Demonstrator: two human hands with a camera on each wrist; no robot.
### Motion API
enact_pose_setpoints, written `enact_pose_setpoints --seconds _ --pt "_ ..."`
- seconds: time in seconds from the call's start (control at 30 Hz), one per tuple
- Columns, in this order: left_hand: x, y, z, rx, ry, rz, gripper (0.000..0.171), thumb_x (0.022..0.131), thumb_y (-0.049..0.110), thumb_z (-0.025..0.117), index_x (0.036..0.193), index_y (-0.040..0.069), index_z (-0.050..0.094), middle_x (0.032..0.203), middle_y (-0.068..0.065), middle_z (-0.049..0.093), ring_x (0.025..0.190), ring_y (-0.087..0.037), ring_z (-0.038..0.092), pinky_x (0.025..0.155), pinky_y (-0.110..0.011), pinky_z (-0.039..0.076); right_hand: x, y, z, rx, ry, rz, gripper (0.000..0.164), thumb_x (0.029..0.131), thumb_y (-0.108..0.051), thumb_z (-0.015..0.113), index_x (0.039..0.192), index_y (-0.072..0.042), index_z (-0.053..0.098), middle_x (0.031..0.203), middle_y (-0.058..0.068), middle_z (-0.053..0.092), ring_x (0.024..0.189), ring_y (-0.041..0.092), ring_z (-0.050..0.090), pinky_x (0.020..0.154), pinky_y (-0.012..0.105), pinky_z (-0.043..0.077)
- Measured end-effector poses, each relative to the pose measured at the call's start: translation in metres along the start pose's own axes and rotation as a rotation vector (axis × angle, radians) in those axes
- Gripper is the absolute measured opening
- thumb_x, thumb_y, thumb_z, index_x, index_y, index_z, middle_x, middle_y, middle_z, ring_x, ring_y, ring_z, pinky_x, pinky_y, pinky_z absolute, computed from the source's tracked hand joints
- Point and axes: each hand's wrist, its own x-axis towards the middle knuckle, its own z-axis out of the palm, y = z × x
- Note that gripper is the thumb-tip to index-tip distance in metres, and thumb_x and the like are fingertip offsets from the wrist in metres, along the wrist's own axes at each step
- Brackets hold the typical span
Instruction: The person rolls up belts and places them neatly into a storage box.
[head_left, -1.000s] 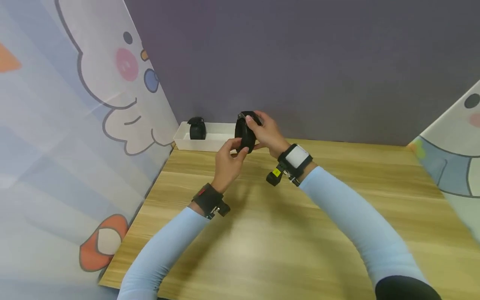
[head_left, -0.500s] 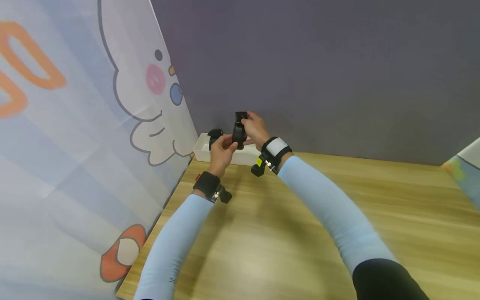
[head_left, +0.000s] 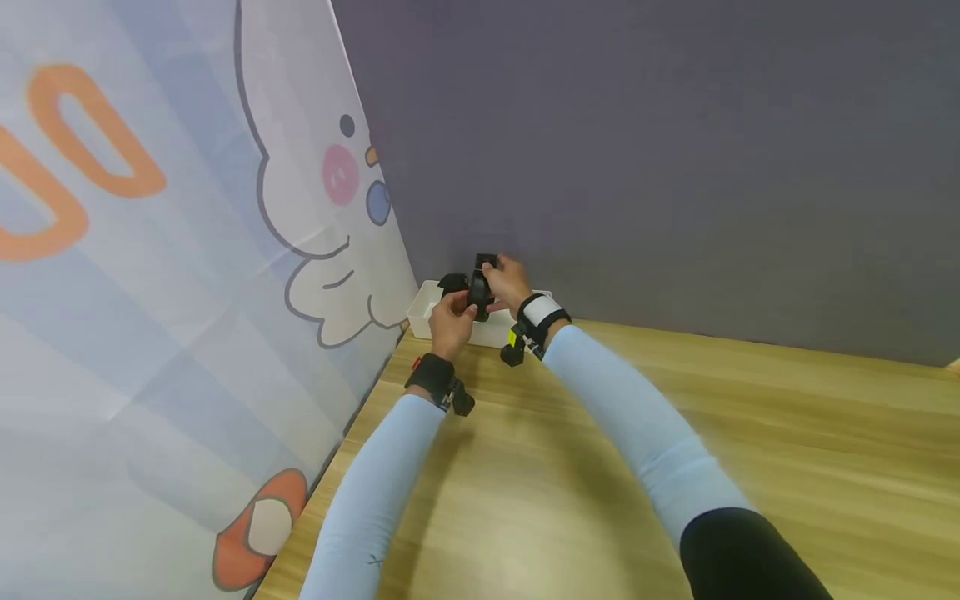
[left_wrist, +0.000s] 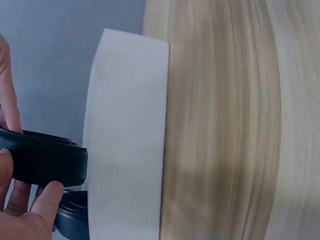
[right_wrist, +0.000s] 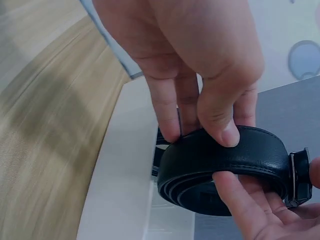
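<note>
A coiled black leather belt (head_left: 478,293) with a buckle (right_wrist: 299,177) is held between both hands over the white box (left_wrist: 127,135). My left hand (head_left: 452,327) pinches the lower part of the coil, thumb on one side and fingers on the other. My right hand (head_left: 512,283) grips its upper part near the buckle, its thumb on the near face. In the right wrist view, the stacked layers of the coil show from the side. A second coiled black belt (head_left: 453,283) sits in the box at the left, partly hidden by the left hand.
The box stands at the back left of the wooden table (head_left: 600,467), against a dark grey wall panel (head_left: 637,167). A printed cartoon banner (head_left: 187,333) runs along the left table edge.
The held belt has turned from showing its open ring to a narrower edge-on view. Both hands have brought it left and lower, close beside the second belt.
</note>
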Motion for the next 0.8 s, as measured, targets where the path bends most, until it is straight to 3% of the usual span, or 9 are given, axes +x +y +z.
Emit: enact_pose_setpoints --seconds 0.23,0.47,0.67,0.8 --pt "-0.001 -0.007 0.001 0.079 0.075 0.007 0.033 0.096 0.002 0.069 0.130 0.000 0.068 0.122 -0.020 0.074 0.115 -0.035 0.071 0.099 -0.045 0.058 0.007 0.012 0.012 -0.022 0.008 -0.010 0.066 0.111 -0.031 0.047 0.168 -0.016 0.017 0.172 0.016 0.025 0.130 0.043 0.059 0.097 0.054 0.059" --pt "-0.010 -0.011 0.011 0.213 0.078 0.057 0.037 0.095 0.008 0.071 0.130 -0.002 0.068 0.121 -0.020 0.075 0.109 -0.036 0.073 0.098 -0.049 0.057 0.009 0.026 0.010 -0.058 0.012 0.000 0.065 0.112 -0.032 0.044 0.168 -0.013 0.016 0.172 0.018 0.024 0.135 0.045 0.056 0.099 0.056 0.057" --pt "-0.016 -0.017 0.016 0.309 0.144 0.100 0.038 0.091 0.015 0.076 0.126 0.000 0.069 0.117 -0.022 0.069 0.108 -0.040 0.068 0.095 -0.055 0.054 0.009 0.038 0.013 -0.094 0.011 0.015 0.066 0.111 -0.034 0.047 0.168 -0.014 0.019 0.171 0.019 0.026 0.140 0.043 0.053 0.098 0.053 0.059" --pt "-0.017 -0.013 0.025 0.322 0.132 0.126 0.039 0.091 0.017 0.077 0.125 0.002 0.065 0.121 -0.022 0.064 0.113 -0.041 0.062 0.099 -0.055 0.051 0.011 0.044 0.006 -0.128 0.072 0.008 0.067 0.109 -0.036 0.051 0.167 -0.014 0.023 0.170 0.018 0.029 0.144 0.040 0.050 0.095 0.051 0.061"
